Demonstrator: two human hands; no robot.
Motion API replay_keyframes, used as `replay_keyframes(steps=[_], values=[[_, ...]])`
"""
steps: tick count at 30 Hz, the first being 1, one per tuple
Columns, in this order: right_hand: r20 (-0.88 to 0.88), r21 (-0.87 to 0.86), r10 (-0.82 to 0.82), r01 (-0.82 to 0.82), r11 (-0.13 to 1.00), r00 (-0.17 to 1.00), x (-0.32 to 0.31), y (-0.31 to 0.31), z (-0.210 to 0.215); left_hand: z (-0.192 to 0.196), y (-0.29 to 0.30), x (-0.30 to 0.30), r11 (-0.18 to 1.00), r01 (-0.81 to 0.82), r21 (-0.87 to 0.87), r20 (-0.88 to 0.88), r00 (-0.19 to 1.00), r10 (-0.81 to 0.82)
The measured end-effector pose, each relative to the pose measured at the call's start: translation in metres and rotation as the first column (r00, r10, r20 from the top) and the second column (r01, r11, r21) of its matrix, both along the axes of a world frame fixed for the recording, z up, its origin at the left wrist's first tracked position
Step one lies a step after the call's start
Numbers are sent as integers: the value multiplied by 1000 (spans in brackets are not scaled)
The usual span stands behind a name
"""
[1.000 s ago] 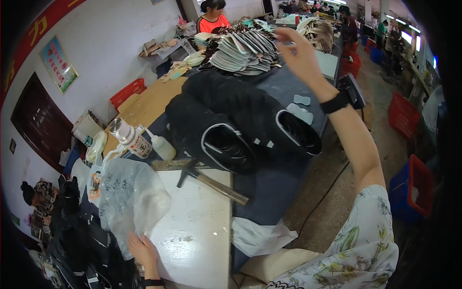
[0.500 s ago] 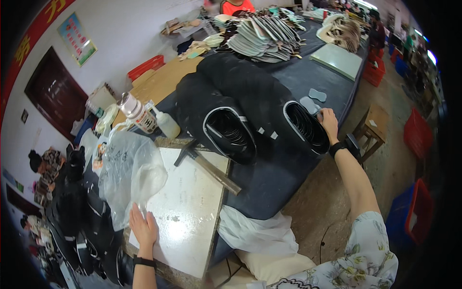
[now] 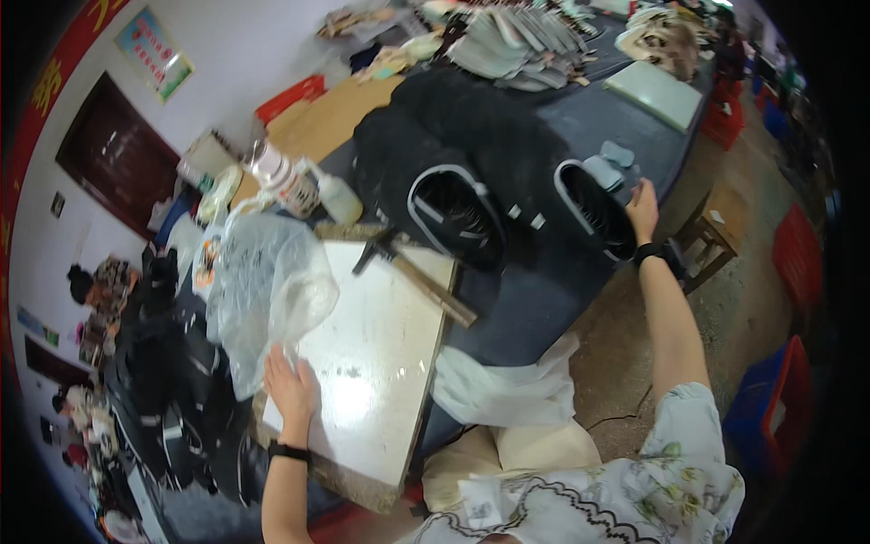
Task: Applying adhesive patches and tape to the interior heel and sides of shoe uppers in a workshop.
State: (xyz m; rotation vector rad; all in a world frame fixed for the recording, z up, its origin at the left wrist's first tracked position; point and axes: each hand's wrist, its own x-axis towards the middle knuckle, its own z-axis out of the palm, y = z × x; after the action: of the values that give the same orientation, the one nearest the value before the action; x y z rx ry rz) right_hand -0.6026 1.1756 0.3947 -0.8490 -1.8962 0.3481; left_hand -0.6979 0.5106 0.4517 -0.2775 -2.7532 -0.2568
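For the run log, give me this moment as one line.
left hand: flat on white slab, by plastic bag | right hand: on black shoe uppers | hammer: untouched

Pretty bright, even daylight overall, with soft shadows. There's a glare patch on the white slab (image 3: 381, 354), and the black fabric pile (image 3: 480, 154) loses detail. Heavy fisheye bending and dark vignette at the rim; far clutter is soft.

Crumpled clear plastic bag (image 3: 263, 290) beside white slab (image 3: 381, 363); black shoe uppers (image 3: 594, 204) stacked on grey table.
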Motion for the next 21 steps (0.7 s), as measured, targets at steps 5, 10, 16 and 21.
replay_keyframes(steps=[5,10,16,21], values=[[-328,-298,202,-304,905,923,33,20,14,0,3,9,999,37,35,12,999,-37],[-749,-380,392,-831,405,534,73,-120,136,18,-6,31,989,149,-19,-359,922,-146],[-679,-659,636,-687,-306,367,82,-293,166,87,83,75,480,410,775,-86,822,-564],[-771,-572,611,-621,-537,182,73,-382,139,112,121,122,319,376,870,-19,673,-740]])
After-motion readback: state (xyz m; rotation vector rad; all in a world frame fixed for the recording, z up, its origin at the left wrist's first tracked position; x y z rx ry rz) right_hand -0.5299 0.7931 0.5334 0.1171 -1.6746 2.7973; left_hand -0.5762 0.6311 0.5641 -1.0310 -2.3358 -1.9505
